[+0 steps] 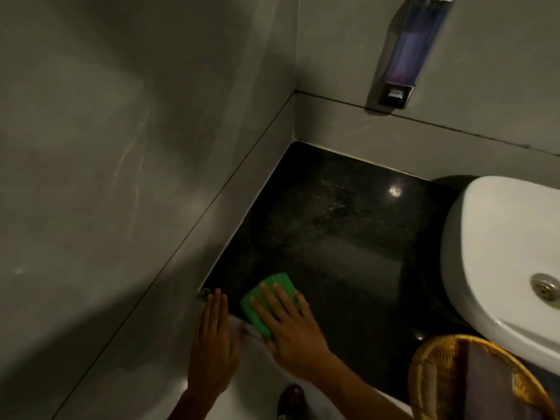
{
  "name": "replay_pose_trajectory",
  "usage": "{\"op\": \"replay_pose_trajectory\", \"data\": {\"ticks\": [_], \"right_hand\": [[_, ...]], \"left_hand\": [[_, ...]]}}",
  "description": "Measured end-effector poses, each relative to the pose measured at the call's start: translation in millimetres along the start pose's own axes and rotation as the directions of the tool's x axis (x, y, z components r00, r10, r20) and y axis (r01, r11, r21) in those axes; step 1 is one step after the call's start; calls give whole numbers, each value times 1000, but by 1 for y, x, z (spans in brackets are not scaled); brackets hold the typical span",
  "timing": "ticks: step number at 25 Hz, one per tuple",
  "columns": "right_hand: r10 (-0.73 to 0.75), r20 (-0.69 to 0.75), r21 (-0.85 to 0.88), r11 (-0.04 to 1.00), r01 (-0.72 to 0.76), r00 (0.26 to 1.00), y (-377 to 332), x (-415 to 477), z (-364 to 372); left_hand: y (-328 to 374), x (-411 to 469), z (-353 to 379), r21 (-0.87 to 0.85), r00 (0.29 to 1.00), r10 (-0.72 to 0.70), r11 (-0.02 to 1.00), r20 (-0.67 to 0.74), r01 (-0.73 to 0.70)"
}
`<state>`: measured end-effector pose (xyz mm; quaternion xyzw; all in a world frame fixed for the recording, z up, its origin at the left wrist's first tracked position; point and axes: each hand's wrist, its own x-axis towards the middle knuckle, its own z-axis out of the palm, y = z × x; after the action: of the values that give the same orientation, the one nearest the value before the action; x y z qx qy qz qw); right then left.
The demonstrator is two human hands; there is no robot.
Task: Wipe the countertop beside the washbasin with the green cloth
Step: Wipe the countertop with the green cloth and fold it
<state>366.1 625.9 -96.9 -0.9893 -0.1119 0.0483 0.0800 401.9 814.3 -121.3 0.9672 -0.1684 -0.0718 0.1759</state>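
The folded green cloth (270,296) lies flat on the dark stone countertop (339,237), near its front left corner. My right hand (291,325) presses down on the cloth with fingers spread, covering its near half. My left hand (212,344) is flat with fingers together at the counter's front left edge, just beside the cloth, holding nothing. The white washbasin (497,253) stands at the right end of the counter.
Grey walls close in the counter on the left and at the back. A soap dispenser (409,53) hangs on the back wall. A yellow wicker basket (472,380) sits at the front right. A dark shoe (291,401) shows on the floor below.
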Motion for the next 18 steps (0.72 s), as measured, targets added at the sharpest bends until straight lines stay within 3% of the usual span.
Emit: {"op": "replay_pose_trajectory", "data": {"ticks": [1, 2, 3, 4, 5, 6, 8, 10, 12, 14, 16, 18], "right_hand": [[90, -69, -13, 996, -91, 994, 25, -7, 0], [303, -104, 34, 953, -301, 947, 56, -16, -1], [557, -77, 127, 828, -546, 827, 88, -28, -5], [751, -23, 216, 648, -730, 660, 116, -38, -14], [844, 50, 277, 502, -819, 534, 133, -41, -22], [875, 61, 284, 446, -849, 480, 141, -34, -23], [856, 17, 264, 494, -828, 516, 137, 8, -27], [769, -38, 260, 624, -737, 638, 120, 56, -31], [530, -65, 204, 836, -508, 846, 89, 95, -27], [162, -7, 99, 982, -161, 987, 34, 96, -10], [-15, -3, 39, 999, 15, 1000, -1, 68, 8], [41, -116, 44, 998, -36, 992, 48, 54, 2]], "left_hand": [[0, 0, 0, 0, 1000, 6, 1000, 3, -6], [0, 1, 1, -5, 1000, 3, 1000, 3, -3], [1, 1, 2, -10, 1000, -11, 1000, 2, 11], [0, 0, 4, -17, 1000, -29, 999, -2, 29], [0, -2, 5, -23, 999, -41, 999, -3, 41], [-1, -5, 6, -20, 999, -46, 999, 6, 46], [2, -5, 7, -2, 998, -54, 999, 21, 54], [6, -2, 6, 17, 998, -53, 998, 17, 52], [10, 3, 2, 37, 1000, -30, 999, -8, 30], [9, 5, -5, 83, 1000, 16, 996, -19, -15], [7, 1, -13, 103, 998, 58, 993, -9, -56], [8, -2, -13, 77, 997, 75, 994, -27, -73]]}}
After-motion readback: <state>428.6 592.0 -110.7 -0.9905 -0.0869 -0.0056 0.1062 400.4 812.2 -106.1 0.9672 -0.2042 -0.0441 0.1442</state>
